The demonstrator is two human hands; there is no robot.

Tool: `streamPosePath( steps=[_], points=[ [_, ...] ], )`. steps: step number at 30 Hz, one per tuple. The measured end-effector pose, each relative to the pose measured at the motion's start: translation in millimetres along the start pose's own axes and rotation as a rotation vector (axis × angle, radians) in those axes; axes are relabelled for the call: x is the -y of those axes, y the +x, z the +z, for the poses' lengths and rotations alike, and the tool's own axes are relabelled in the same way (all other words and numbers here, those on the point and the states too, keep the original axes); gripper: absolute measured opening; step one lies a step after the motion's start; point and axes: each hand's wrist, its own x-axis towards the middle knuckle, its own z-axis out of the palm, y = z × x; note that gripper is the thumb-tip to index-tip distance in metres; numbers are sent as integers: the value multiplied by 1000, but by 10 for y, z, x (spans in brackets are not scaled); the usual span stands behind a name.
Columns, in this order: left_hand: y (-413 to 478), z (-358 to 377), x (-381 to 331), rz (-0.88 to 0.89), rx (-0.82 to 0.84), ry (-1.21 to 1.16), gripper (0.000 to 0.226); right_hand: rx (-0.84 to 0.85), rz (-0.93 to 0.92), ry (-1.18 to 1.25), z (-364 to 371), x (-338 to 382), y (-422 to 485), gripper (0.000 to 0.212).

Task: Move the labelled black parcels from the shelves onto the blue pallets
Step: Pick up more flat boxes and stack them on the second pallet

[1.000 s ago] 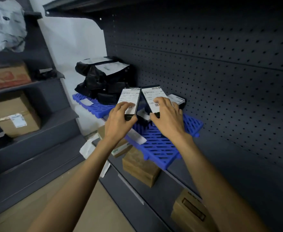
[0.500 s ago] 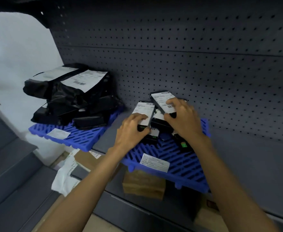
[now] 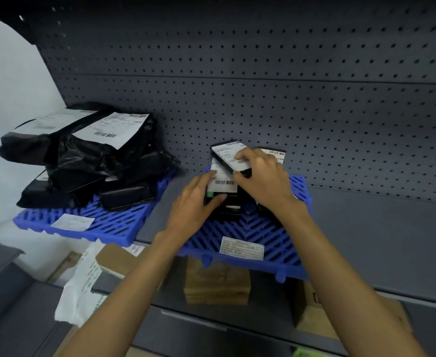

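- Since a second ago both small black boxes have come down from the air onto the right pallet (image 3: pixel 268 235), so this pair is all but delivered.
- The left hand (image 3: pixel 195 202) lies at about 9 o'clock of the little heap, fingers closed round the lower box (image 3: pixel 223 181), thumb under its barcode label.
- The right hand (image 3: pixel 260 180) sits at about 3 o'clock, pinching the upper box (image 3: pixel 231 155), which is tilted and laid crosswise over the lower one; half a second ago the two lay side by side.
- Another labelled box (image 3: pixel 276 152) peeps out at 1 o'clock behind the right hand, against the pegboard wall (image 3: pixel 263 86).
- The left pallet (image 3: pixel 103 225), at 9 o'clock of the hands and well apart, bears a pile of black bags (image 3: pixel 88 161) with white labels.
- By my reckoning the next step is to settle the upper box flat and let go; left tilted, it may slide off.
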Motion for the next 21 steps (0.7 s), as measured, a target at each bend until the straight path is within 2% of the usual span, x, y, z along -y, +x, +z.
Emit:
streamPosePath(
  steps=[3,9,14,21],
  points=[
    [-9,-104,18,-6,-24,-73,49,40,-9,-63,103,168,-26,41],
    [80,-181,-10,-106,44,-312,44,67,-31,-106,312,427,-185,53],
    [188,-198,69,-104,152,-225,51,142,-78,-57,305,368,-219,61],
    [253,-205,29,-120,158,-311,56,204,-162,72,268,229,-156,65]
  ],
)
